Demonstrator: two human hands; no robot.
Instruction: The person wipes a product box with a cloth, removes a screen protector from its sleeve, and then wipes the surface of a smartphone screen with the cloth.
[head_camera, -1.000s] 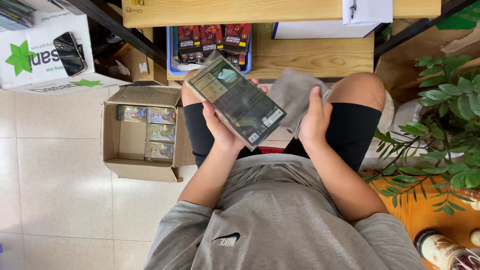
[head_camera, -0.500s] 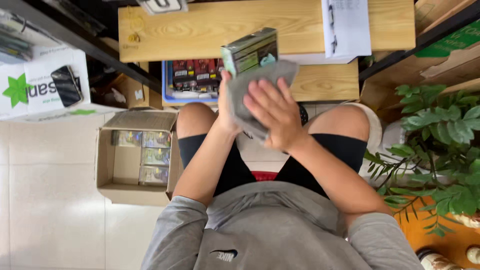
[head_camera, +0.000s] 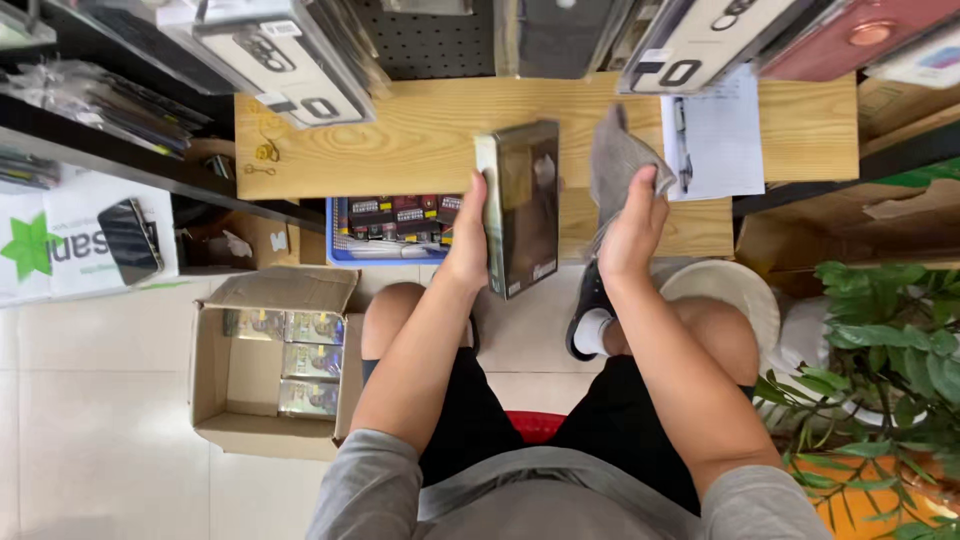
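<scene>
Down at the far left, an open cardboard carton (head_camera: 262, 370) sits on the tiled floor with three flat packaged boxes stacked inside it, and beside it under the wooden desk (head_camera: 400, 135) a blue tray (head_camera: 392, 228) holds more small packages. Moving right, the left hand (head_camera: 468, 243) is clamped on the lower edge of a dark rectangular product box (head_camera: 522, 207), holding it upright on its long side above the desk's lower shelf, with the box's weight well above the grip; I judge that a push from the side could twist it out of that one-edge hold and drop it onto the tray or the floor. Just beside it, but apart, the right hand (head_camera: 632, 222) is closed on a grey cloth (head_camera: 616, 165), whose loose end points up toward the hanging phone-case packs (head_camera: 690, 40); a wide swipe could snag one, or brush the sheet of paper with its pen (head_camera: 713, 135) off the desk edge. Compared with half a second ago, the cloth was pressed over the box with both hands together at knee height; now the hands have parted, the box stands bare, and both are raised closer to the desk.
</scene>
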